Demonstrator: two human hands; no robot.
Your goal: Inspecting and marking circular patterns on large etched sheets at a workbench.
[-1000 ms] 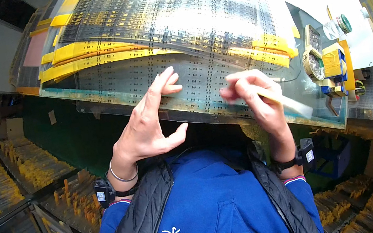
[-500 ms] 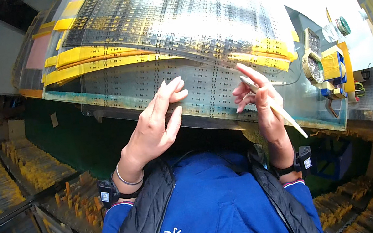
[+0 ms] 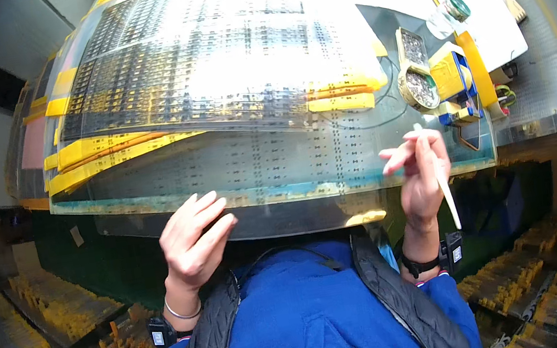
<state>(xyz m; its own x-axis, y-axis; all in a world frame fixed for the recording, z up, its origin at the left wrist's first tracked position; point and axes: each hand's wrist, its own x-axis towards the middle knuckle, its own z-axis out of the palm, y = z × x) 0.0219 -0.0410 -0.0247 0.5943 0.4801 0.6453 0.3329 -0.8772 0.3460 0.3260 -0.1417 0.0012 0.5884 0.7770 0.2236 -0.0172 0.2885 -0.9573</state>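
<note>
My left hand (image 3: 195, 240) is at the front edge of the glass tabletop (image 3: 110, 203), with its fingers stretched out and nothing in them. Beside it, a dark strip (image 3: 279, 223) juts out past the glass toward me; whether my fingertips touch it I cannot tell. In my right hand (image 3: 425, 170), over the front right part of the glass, a slim white pen-like tool (image 3: 447, 200) is held between the fingers, its long end pointing back toward me. A clear sheet with rows of small black marks (image 3: 284, 162) covers the middle of the glass.
Behind lies a stack of dark patterned sheets (image 3: 155, 70) with yellow-taped edges (image 3: 103, 157). At the right stand two small trays of tiny pieces (image 3: 418, 88), a blue-and-yellow holder (image 3: 455, 75) and a green-lidded jar (image 3: 446, 16). Racks of yellow-tagged sheets (image 3: 60, 300) stand lower left.
The whole view has shifted. My left hand has drawn back toward me from over the marked sheet. My right hand has moved right with the white tool. The dark front strip shows broader.
</note>
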